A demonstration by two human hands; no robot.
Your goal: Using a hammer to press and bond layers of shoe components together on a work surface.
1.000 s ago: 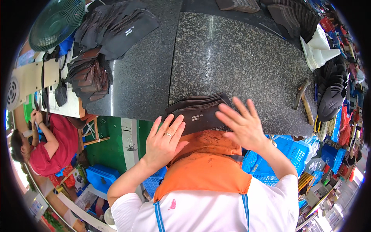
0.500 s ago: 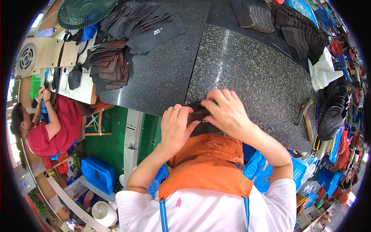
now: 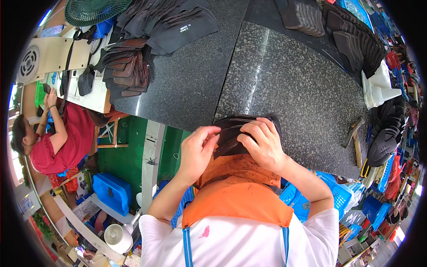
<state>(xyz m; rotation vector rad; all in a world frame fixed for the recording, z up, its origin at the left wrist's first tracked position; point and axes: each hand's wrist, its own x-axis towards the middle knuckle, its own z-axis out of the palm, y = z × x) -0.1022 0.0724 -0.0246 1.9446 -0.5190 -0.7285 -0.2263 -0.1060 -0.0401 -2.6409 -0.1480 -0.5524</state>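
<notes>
A dark shoe-upper piece (image 3: pixel 230 133), black with brown parts and layered edges, lies at the stone table's near edge, against my orange apron (image 3: pixel 235 200). My right hand (image 3: pixel 263 143) grips its right side, fingers curled over the top. At the piece's left edge is my left hand (image 3: pixel 198 150), with thumb and fingers bent toward each other; its fingertips are partly hidden, but it seems to pinch that edge. The underside of the piece is out of sight.
Stacked dark pieces (image 3: pixel 182 33) and brown-edged pieces (image 3: pixel 129 73) lie at the far left; more upper pieces (image 3: pixel 351 44) at the far right. A hammer (image 3: pixel 356 142) rests near a white dispenser (image 3: pixel 380 93) and black soles (image 3: pixel 384 133). At left sits a co-worker in red (image 3: pixel 66 138).
The dark piece has opened out and shows more of its layers and brown parts. My right hand has moved down and right onto its right side; my left hand has shifted slightly left and down.
</notes>
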